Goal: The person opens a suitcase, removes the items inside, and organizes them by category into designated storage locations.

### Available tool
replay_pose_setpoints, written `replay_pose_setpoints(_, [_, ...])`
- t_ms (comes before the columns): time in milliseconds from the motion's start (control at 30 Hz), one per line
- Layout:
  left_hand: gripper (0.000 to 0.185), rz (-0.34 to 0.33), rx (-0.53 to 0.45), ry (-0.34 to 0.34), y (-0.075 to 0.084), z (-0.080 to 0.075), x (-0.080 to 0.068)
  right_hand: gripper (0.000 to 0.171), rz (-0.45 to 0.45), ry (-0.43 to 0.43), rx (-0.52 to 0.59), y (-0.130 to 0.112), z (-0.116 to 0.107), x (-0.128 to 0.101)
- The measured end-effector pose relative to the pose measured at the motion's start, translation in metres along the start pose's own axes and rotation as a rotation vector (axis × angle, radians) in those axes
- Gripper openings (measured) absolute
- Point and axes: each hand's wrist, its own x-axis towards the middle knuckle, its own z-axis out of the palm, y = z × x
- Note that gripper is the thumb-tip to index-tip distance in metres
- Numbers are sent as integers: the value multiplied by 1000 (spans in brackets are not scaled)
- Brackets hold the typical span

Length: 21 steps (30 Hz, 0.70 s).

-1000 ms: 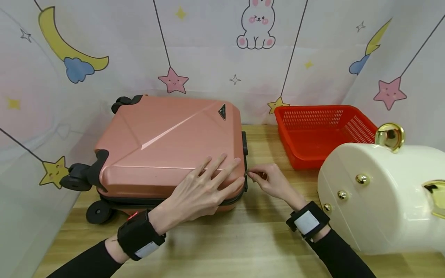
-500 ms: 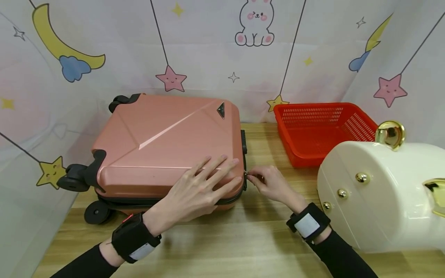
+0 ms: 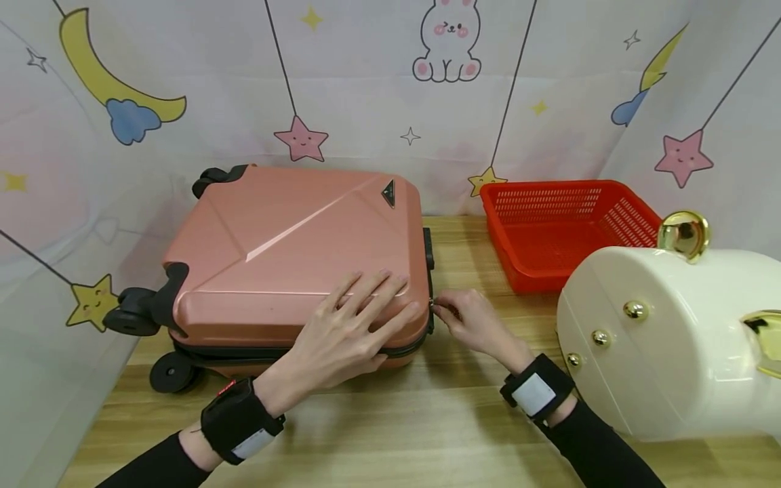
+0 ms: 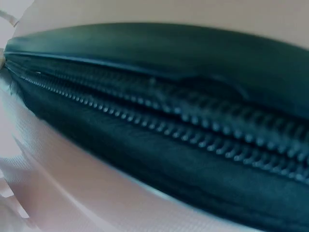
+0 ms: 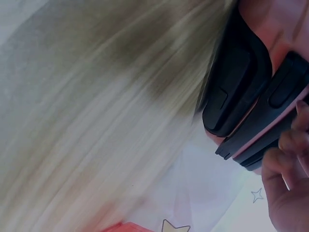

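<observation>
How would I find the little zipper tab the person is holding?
Look at the big pink suitcase lying flat on the wooden table. Go to its near right corner, beside the dark handle. There the right hand pinches a tiny metal zipper tab: the only shiny bit on the dark zipper band.

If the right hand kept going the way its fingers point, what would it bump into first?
Probably the pink suitcase: the right hand points left, its fingertips already at the suitcase's zipper corner, pinching something small there.
</observation>
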Motion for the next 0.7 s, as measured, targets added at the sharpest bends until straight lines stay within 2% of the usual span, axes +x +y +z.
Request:
replay_pose_setpoints(133, [102, -22, 37, 14, -1, 2, -2, 21, -88, 67, -130, -9, 3, -6])
replay_pose_setpoints(267, [98, -24, 60, 37, 0, 6, -2, 20, -142, 110, -188, -14, 4, -16])
replay_pose_setpoints(433, [96, -14, 47, 78, 0, 8, 0, 25, -154, 121, -160, -16, 4, -26])
replay_pose_setpoints(533, [94, -14, 28, 78, -1, 7, 1, 26, -172, 127, -117, -18, 3, -32])
replay_pose_setpoints(700, [90, -19, 7, 68, -6, 3, 1, 18, -229, 105, -66, -28, 2, -41])
